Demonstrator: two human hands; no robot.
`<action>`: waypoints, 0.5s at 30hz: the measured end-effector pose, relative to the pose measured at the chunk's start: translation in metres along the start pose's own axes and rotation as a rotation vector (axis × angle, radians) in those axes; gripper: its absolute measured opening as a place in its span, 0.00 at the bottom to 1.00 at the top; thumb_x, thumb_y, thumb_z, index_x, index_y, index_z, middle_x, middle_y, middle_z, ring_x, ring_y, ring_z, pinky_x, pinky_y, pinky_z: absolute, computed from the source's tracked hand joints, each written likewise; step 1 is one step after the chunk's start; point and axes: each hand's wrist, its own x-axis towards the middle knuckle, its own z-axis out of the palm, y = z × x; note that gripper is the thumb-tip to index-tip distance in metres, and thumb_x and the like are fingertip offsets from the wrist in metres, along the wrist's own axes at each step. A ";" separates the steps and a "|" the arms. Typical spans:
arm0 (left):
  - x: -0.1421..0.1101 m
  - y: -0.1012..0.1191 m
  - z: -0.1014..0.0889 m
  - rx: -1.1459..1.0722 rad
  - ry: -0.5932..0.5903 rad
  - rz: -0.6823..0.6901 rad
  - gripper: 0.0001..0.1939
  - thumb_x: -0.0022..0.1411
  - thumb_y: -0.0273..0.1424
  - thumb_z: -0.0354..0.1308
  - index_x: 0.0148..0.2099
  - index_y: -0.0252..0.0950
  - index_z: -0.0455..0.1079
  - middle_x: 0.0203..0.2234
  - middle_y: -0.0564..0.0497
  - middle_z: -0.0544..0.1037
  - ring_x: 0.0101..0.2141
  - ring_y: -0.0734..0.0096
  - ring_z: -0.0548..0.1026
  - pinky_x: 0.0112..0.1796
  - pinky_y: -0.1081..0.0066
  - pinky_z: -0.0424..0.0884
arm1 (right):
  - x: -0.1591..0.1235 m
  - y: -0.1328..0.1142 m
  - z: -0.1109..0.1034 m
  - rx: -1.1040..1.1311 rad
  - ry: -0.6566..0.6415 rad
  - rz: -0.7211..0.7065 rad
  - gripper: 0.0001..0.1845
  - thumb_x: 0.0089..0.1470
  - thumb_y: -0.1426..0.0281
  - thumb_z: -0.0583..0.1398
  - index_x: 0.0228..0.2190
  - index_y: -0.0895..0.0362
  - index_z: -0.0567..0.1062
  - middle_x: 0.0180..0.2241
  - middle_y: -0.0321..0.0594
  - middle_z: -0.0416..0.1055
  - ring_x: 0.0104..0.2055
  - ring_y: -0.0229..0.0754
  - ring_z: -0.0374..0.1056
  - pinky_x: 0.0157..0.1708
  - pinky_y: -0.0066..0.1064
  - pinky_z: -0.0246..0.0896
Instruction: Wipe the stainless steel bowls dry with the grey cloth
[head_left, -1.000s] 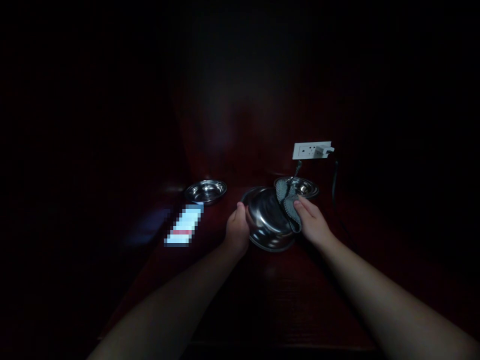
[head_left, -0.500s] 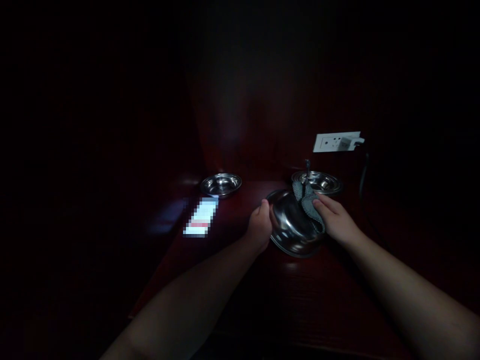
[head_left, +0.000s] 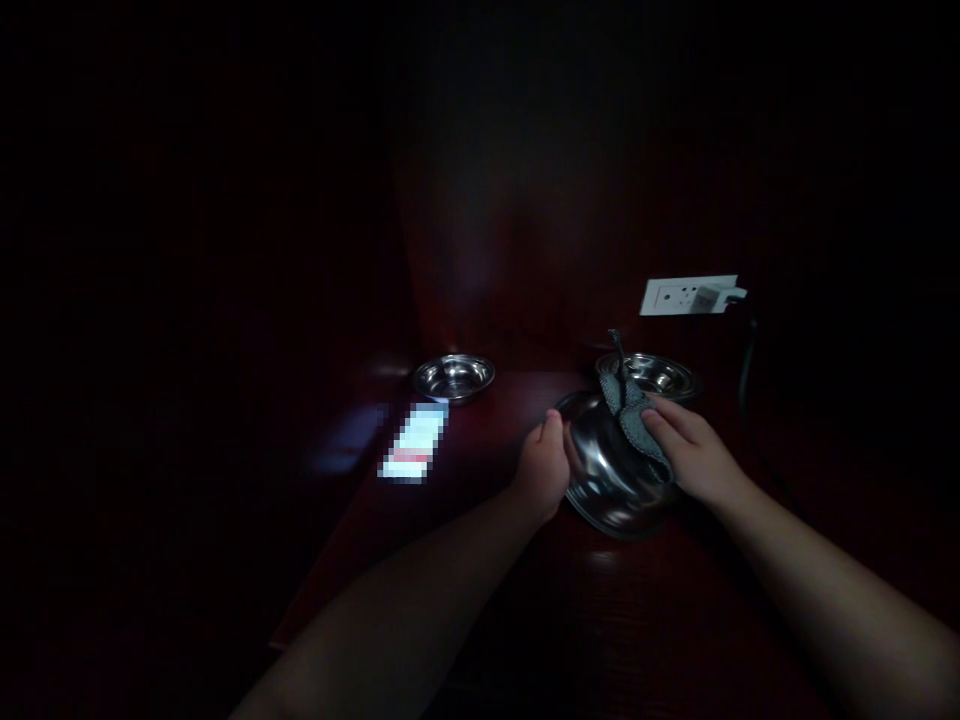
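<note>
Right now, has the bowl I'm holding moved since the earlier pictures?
Yes. Against the socket on the wall, the held bowl now sits lower in view and slightly further right.

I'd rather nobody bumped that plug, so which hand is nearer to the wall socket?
Right. The right hand, holding the cloth, is below the wall socket in the picture; the left hand, gripping the bowl, is farther off, below and to the left.

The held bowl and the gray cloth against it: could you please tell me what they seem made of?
The bowl looks like polished metal, probably stainless steel, given its silvery, mirror-like highlights. The cloth looks like matte fabric, perhaps microfiber: it folds, and shows a textured face and stitched-looking edge.
</note>
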 end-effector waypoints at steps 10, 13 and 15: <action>0.000 -0.002 0.001 0.060 -0.028 0.058 0.23 0.55 0.50 0.50 0.28 0.33 0.68 0.22 0.51 0.72 0.25 0.72 0.69 0.31 0.71 0.64 | 0.002 -0.002 -0.001 -0.233 -0.051 -0.209 0.23 0.56 0.60 0.51 0.51 0.54 0.67 0.52 0.44 0.66 0.54 0.51 0.61 0.56 0.47 0.50; 0.000 -0.003 0.000 0.044 -0.050 0.066 0.23 0.56 0.50 0.50 0.31 0.32 0.69 0.24 0.49 0.74 0.27 0.70 0.71 0.33 0.70 0.65 | 0.001 -0.007 -0.001 -0.349 -0.091 -0.317 0.24 0.57 0.61 0.51 0.53 0.56 0.65 0.54 0.46 0.64 0.57 0.50 0.58 0.57 0.46 0.49; 0.000 -0.002 0.000 0.037 -0.049 0.063 0.23 0.56 0.49 0.50 0.31 0.32 0.70 0.24 0.49 0.75 0.27 0.70 0.72 0.33 0.70 0.65 | 0.000 -0.014 0.001 -0.422 -0.131 -0.368 0.25 0.57 0.62 0.52 0.55 0.57 0.63 0.56 0.46 0.62 0.58 0.49 0.57 0.57 0.45 0.50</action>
